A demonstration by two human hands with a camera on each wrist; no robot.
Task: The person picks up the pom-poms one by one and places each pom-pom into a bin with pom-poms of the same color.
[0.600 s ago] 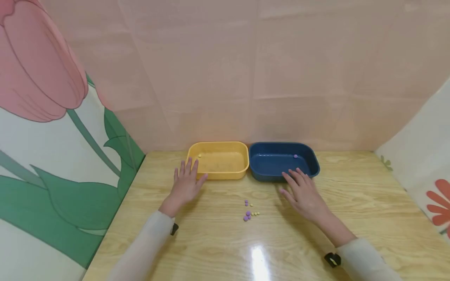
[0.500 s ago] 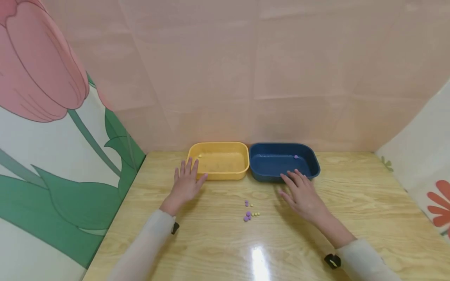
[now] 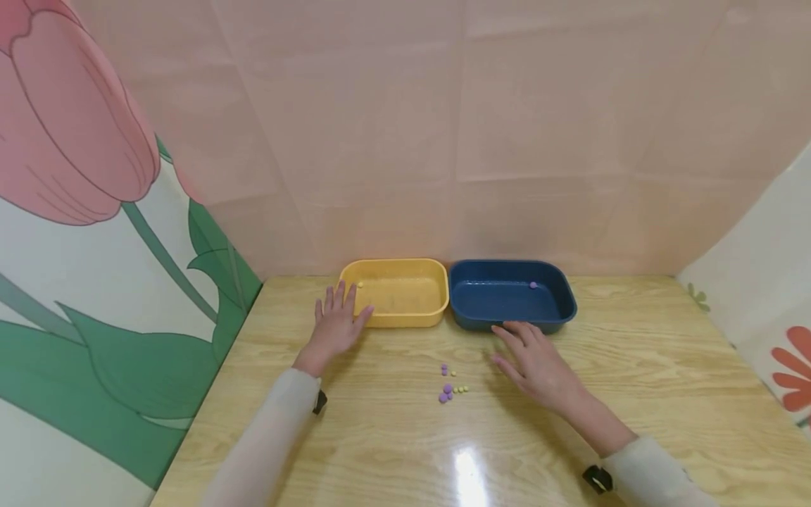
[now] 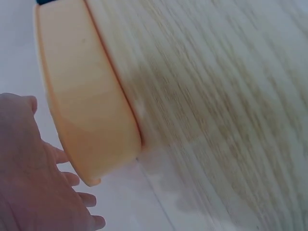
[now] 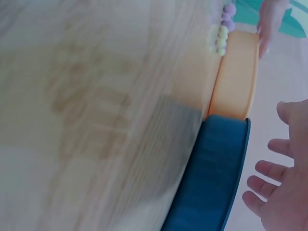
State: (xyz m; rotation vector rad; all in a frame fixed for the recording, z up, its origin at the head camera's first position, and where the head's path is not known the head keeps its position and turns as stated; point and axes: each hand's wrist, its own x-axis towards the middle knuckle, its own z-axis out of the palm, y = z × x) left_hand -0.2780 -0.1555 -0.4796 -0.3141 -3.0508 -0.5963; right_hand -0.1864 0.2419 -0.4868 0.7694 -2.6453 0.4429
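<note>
A yellow tray [image 3: 405, 321] and a dark blue tray [image 3: 469, 322] stand side by side at the back of the table. One small yellow ball [image 3: 360, 285] lies in the yellow tray, one purple ball [image 3: 533, 285] in the blue one. My left hand [image 3: 336, 329], fingers spread, is over the front left corner of the yellow tray and holds nothing. Near the blue tray's front wall [image 5: 207, 178], my right hand [image 3: 540, 370] hovers with loosely bent fingers and nothing in them. Between the hands, purple balls [image 3: 443, 398] and yellow balls [image 3: 460, 389] lie in two small groups on the wood.
The wood-grain table [image 3: 380, 436] meets a pink cloth backdrop [image 3: 380, 141] right behind the trays. A panel with a printed tulip [image 3: 82, 120] borders the left side, and a white floral panel [image 3: 760, 282] the right.
My right hand has drawn back from the blue tray, toward me and slightly left. My left hand has hardly moved. The balls and trays have kept their places.
</note>
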